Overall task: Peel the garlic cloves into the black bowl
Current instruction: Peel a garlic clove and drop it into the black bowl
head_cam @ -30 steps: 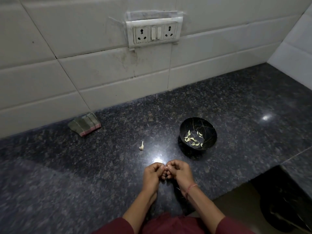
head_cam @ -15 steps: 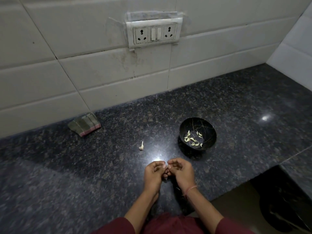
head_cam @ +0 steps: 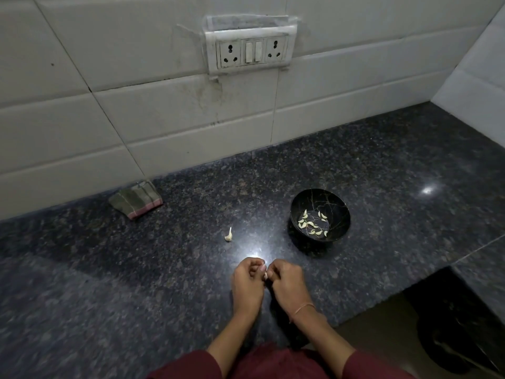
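Fingers (head_cam: 254,269) of left hand (head_cam: 247,285) and right hand (head_cam: 287,284) are curled inward, tips met. A small pale garlic clove (head_cam: 264,275) is pinched between them, over the near part of the countertop (head_cam: 136,269). A thread band (head_cam: 302,309) is worn on the right wrist. One loose garlic piece (head_cam: 229,236) is seen far-left of the hands. Black bowl (head_cam: 338,205) is set far-right, with peeled cloves (head_cam: 311,224) inside. Surface: dark speckled granite, two glare spots. A folded cloth (head_cam: 135,198) lies against the white tiled wall (head_cam: 136,105); a socket panel (head_cam: 251,51) is mounted higher up.
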